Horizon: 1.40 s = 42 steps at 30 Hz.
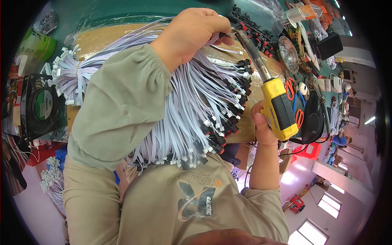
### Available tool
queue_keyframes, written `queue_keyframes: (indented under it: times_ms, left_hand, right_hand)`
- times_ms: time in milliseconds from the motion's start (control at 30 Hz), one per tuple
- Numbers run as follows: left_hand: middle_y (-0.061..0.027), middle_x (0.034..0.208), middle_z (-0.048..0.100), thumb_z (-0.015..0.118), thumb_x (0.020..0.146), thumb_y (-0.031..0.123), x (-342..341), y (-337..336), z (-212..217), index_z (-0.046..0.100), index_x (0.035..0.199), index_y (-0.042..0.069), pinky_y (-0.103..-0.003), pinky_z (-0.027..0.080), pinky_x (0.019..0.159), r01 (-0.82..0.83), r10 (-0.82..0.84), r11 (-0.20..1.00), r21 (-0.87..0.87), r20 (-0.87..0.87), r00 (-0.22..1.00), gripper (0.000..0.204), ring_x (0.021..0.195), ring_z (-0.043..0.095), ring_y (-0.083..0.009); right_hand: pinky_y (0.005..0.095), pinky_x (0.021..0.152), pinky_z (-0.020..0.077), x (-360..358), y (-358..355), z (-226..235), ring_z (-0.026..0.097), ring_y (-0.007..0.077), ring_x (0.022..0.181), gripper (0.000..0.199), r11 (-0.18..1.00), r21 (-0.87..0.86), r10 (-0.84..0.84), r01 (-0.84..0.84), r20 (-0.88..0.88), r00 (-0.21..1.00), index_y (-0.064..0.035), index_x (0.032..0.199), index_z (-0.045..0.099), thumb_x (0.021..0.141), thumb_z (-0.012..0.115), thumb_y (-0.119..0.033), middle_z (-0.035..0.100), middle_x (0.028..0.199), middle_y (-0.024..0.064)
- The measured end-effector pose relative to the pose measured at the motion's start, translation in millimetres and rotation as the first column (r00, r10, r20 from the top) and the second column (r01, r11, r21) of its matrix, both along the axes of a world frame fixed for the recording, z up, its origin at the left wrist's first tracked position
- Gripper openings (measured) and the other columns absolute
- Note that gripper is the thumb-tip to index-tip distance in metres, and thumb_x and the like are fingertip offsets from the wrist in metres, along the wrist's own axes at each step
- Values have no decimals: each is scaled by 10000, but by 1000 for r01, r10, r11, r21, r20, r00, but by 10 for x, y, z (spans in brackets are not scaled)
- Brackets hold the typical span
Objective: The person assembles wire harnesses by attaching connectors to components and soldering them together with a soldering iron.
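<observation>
My right hand point(264, 128) is wrapped round the yellow and black handle of a soldering iron point(277, 108), whose bent metal shaft points up and left. Its tip ends right beside the fingers of my left hand point(192, 34). Those fingers are closed in a pinch on the end of a flat white ribbon cable point(213, 40); the exact grip is partly hidden. Below my left forearm spreads a thick heap of ribbon cables point(179, 106). Many of them end in black and red parts point(214, 143) and small white plugs. A tied bunch of white connectors point(67, 71) lies at the left.
Brown board point(96, 43) lies beneath the cables. At the left stand a black fan point(41, 102) and a green container point(38, 45). Beyond the iron are a metal dish point(288, 54), a clear tray of small black parts point(257, 18), orange-handled tools point(299, 118) and a black pouch point(313, 118).
</observation>
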State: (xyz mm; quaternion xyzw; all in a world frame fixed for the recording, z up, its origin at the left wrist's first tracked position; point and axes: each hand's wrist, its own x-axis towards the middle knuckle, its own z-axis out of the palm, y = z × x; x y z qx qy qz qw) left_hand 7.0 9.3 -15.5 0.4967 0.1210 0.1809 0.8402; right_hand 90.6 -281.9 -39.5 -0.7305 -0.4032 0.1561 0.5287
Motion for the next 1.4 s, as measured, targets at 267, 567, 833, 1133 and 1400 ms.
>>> queue_keyframes:
  times_ms: [267,567,833,1133,1400]
  left_hand:
    - [-61,743,580,616,826,91,2,-1,-7,582,787,-14,-234,472,697,-12,12,1000,25,-6,1000,117,774,666,-167]
    - [-95,822,639,627,832,132,-18,0,25,593,860,-30,-239,476,725,31,-28,996,90,-28,999,168,810,654,-162]
    - [-89,826,679,646,828,174,-75,-82,152,597,825,8,-228,434,733,163,-127,897,410,-113,985,173,808,637,-121]
    - [-63,854,673,666,826,149,-59,-100,137,613,895,-9,-232,460,721,199,-178,911,360,-92,980,180,800,620,-110]
    - [-10,845,635,667,833,136,-66,-102,176,619,973,-20,-224,453,695,236,-73,737,633,-273,959,215,767,570,-67]
  right_hand:
    - [238,513,340,-77,77,69,435,113,572,521,1000,20,-7,7,-7,1000,0,1146,504,792,739,-302,449,660,-3]
    - [279,478,357,-165,339,409,419,135,519,657,923,384,117,-29,-206,972,-3,1291,430,797,730,-316,441,640,16]
    - [222,626,462,35,962,614,570,69,733,388,963,207,-151,175,-127,980,-4,1158,566,791,692,-6,644,884,41]
    - [203,652,441,96,1169,492,561,72,780,283,973,197,-68,118,-243,968,-2,1076,598,811,699,-19,642,958,28]
    - [208,657,453,154,1133,480,569,72,755,233,941,260,-153,215,-236,959,-13,1014,625,800,715,-25,641,882,12]
